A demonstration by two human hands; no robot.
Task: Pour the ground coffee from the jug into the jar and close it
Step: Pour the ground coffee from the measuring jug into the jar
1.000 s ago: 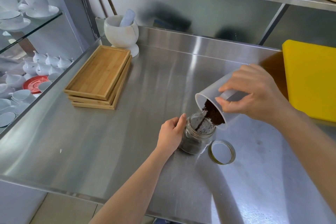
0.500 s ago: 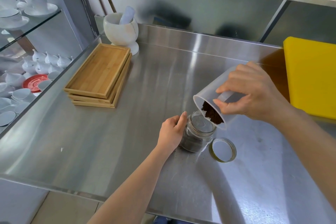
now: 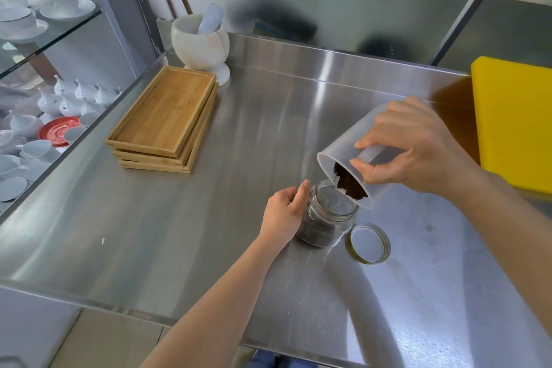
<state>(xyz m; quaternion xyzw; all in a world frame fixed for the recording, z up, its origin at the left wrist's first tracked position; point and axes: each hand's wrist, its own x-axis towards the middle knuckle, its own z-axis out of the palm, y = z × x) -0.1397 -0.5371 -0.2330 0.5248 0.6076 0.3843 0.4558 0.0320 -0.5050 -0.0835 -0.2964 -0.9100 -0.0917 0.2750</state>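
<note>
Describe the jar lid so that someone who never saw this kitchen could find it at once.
Start at the steel counter, at the glass jar that the left hand steadies under the tilted plastic jug. The lid lies flat just right of the jar, nearer the front edge. It is the only loose round thing there, a gold-rimmed ring with a pale centre.

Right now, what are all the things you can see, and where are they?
jar: one, clear glass, partly filled, on the steel table
jug: one, translucent white, tilted over the jar
ground coffee: dark brown, at the jug's mouth
lid: one, gold-rimmed, flat beside the jar
wooden trays: three, stacked, table's left
mortar and pestle: white, behind the trays
yellow board: one, far right
cups and saucers: many, white, left shelves
red saucer: one, left shelf
left hand: holds the jar
right hand: holds the jug
</note>
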